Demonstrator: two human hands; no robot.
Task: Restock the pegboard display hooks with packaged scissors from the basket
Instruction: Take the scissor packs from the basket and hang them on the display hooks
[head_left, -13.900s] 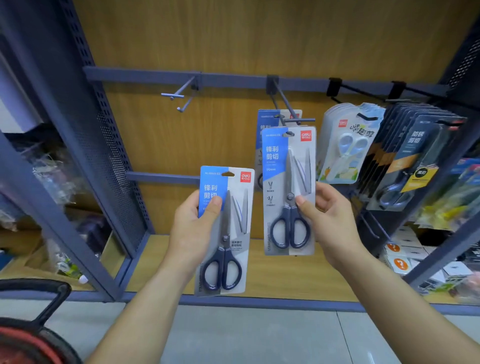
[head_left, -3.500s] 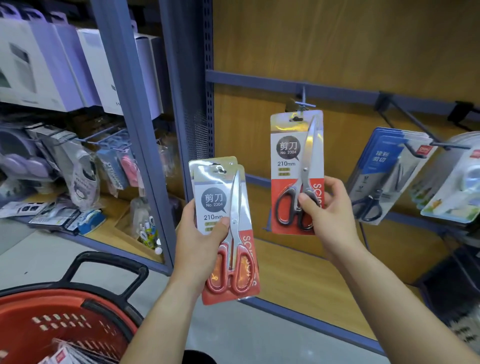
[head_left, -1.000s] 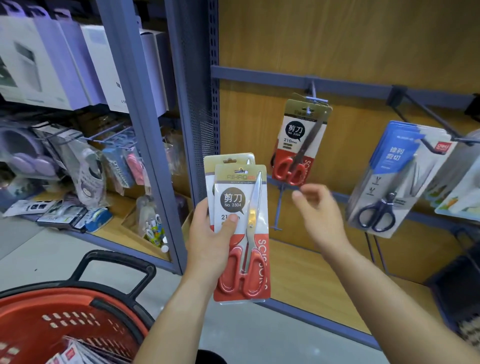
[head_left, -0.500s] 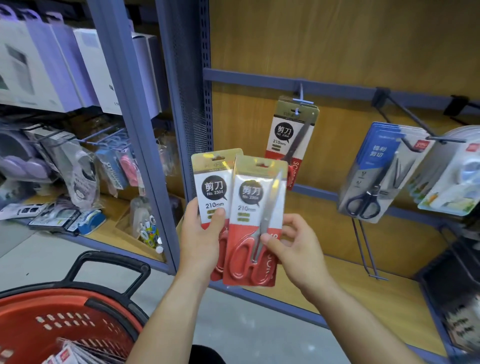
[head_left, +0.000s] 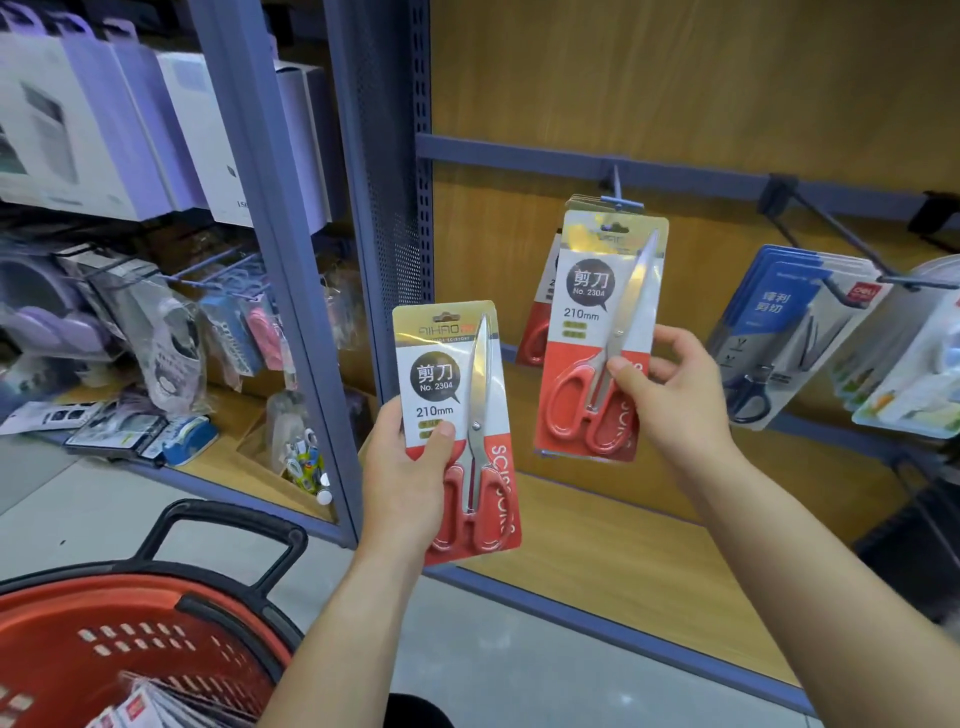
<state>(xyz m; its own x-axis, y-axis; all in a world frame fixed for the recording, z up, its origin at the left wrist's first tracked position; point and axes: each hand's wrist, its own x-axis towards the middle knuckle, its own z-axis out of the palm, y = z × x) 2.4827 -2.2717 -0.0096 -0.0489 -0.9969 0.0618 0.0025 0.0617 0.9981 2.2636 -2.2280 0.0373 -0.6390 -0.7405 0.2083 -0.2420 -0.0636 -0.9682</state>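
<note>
While left hand (head_left: 410, 488) gripped one pack (head_left: 447, 374) low, thumb across; right hand (head_left: 675, 400) pinched second pack (head_left: 587, 291) up at hook (head_left: 621, 202).

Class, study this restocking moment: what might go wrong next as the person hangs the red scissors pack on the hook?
1. The right hand pinches the raised pack only low down, so its top may wobble and miss the hook.
2. Pushing it on may knock the hanging packs behind it askew.
3. The left hand holds a second pack, so it cannot steady anything.
</note>
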